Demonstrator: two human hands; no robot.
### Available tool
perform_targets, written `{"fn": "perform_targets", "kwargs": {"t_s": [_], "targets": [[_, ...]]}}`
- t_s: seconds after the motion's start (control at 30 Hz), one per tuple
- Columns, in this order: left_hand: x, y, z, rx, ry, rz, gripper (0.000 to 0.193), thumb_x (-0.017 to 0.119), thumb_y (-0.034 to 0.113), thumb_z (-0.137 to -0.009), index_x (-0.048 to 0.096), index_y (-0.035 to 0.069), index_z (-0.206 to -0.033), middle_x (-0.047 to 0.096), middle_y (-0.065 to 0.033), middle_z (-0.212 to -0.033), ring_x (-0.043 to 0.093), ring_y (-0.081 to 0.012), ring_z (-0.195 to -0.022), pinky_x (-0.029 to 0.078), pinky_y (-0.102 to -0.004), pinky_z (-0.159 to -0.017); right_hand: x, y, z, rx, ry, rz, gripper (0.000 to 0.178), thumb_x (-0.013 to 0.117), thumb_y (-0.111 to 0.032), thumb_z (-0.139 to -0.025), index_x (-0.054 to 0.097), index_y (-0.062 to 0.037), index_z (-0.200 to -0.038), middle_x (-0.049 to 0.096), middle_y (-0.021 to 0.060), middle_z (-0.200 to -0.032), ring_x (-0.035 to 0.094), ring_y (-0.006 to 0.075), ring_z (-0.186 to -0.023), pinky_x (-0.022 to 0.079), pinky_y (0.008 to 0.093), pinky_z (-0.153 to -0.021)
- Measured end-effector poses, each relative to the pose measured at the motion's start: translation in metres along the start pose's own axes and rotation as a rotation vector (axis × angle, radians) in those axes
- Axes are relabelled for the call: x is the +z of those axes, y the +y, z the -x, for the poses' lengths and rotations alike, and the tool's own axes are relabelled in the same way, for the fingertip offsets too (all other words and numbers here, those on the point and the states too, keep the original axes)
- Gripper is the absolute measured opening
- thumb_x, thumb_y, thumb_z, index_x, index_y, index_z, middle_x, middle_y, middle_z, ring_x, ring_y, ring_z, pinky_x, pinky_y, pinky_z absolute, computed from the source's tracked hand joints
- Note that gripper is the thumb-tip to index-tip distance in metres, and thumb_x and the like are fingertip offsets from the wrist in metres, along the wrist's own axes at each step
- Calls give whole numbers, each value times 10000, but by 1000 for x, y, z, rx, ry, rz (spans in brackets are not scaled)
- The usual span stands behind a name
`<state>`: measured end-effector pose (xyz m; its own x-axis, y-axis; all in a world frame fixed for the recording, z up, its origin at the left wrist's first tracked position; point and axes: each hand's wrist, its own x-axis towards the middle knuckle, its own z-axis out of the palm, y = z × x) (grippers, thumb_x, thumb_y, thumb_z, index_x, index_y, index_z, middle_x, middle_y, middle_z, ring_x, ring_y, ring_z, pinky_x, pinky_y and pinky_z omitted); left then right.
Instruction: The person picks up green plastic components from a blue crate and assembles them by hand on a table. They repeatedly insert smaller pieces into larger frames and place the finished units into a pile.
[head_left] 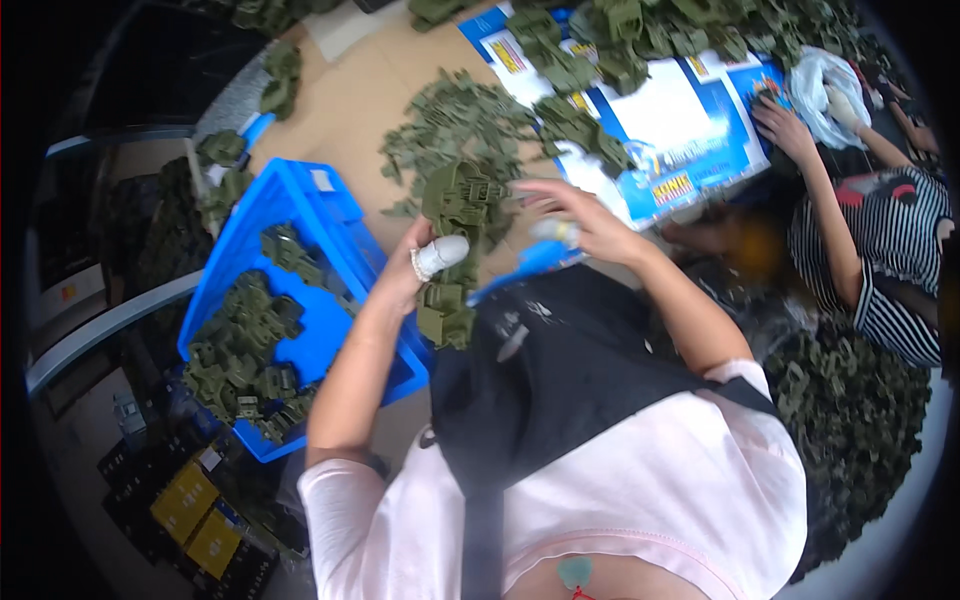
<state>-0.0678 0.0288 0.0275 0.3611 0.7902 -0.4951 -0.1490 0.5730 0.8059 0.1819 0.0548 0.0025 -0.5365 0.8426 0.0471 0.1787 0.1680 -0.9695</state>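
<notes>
My left hand [408, 265] grips a long olive-green plastic part [455, 205], a molded piece with a boxy raised section, held upright before my apron. A white cover sits on the left thumb, which presses against the part. Close to its upper right side is my right hand [580, 220], slightly blurred, with the forefinger stretched toward the part and the thumb apart. That thumb also wears a pale cover. Whether the right fingertip touches the part is unclear. Just beyond lies a heap of small flat green pieces [455, 125] on the brown cardboard tabletop [360, 90].
A tilted blue crate [325, 330] with green parts stands to my left. More green parts [640, 35] lie at the back on blue-and-white printed cardboard [690, 130]. Another person's hand [785, 130] works at the right, near a clear plastic bag [825, 95]. A large green pile [850, 440] spreads at lower right.
</notes>
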Motion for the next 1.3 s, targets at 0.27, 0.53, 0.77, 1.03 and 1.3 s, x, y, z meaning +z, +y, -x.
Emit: {"fn": "perform_targets", "kwargs": {"t_s": [0.27, 0.53, 0.77, 1.03, 1.3], "targets": [[-5, -35, -13, -22, 143, 396, 531, 604, 381, -796, 497, 37, -1187, 584, -98, -1116, 570, -189, -1009, 462, -334, -870, -14, 114, 43, 142, -81, 937, 325, 498, -1, -708, 510, -100, -1017, 519, 186, -908, 557, 348, -896, 456, 428, -769], [3, -56, -27, -139, 93, 746, 497, 593, 439, -776, 552, 19, -1041, 616, -158, -909, 625, -269, -773, 526, -375, -688, -33, 14, 34, 465, 61, 258, 244, 664, -151, -763, 521, -65, -940, 612, 101, -764, 620, 255, -723, 471, 339, -636], [44, -53, -23, -210, 164, 498, 442, 611, 307, -813, 448, 71, -1149, 586, -89, -933, 618, -195, -738, 531, -348, -648, 7, -60, 37, -5, -409, 493, 224, 566, -28, -725, 605, -63, -942, 601, 140, -871, 606, 315, -808, 482, 393, -694], [53, -58, -27, -251, 91, 510, 350, 584, 206, -844, 435, 89, -1138, 558, -69, -996, 589, -154, -842, 525, -299, -647, 25, -39, 44, -42, -512, 534, 273, 526, 33, -650, 572, -37, -910, 560, 151, -829, 582, 333, -790, 465, 430, -682], [39, -72, -28, -212, 169, 555, 417, 605, 290, -826, 428, 101, -1152, 565, -85, -960, 615, -200, -749, 537, -324, -608, -5, -15, 26, 101, -627, -90, 321, 591, -95, -775, 564, -61, -1093, 587, 128, -1052, 565, 247, -991, 436, 341, -855]]}}
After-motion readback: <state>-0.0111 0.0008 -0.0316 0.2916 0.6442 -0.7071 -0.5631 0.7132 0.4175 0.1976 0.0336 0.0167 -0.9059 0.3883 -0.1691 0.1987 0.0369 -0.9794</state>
